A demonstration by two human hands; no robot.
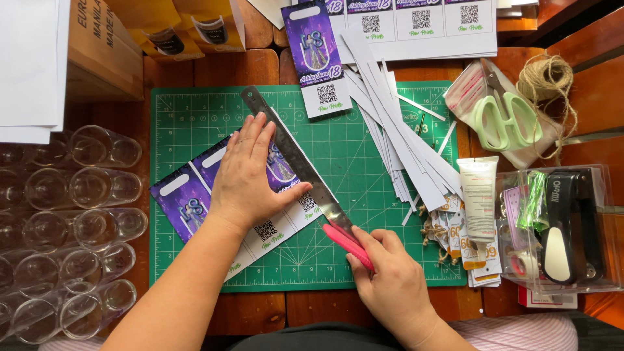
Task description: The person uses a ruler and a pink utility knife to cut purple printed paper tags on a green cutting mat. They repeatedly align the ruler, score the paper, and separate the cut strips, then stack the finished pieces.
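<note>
My left hand (250, 169) presses flat on a metal ruler (292, 156) laid diagonally over a printed strip of purple-and-white tags (188, 201) on a green cutting mat (364, 253). My right hand (390, 279) grips a pink craft knife (348, 242) whose tip meets the ruler's lower end at the strip's edge. A single cut tag (318, 55) lies at the mat's top edge.
A pile of white paper offcuts (396, 136) covers the mat's right side. Rows of clear plastic cups (71, 227) lie at left. Green scissors (504, 117), twine (546, 78), a white tube (479, 195) and a black hole punch (572, 221) sit at right. Uncut printed sheets (416, 26) lie at the top.
</note>
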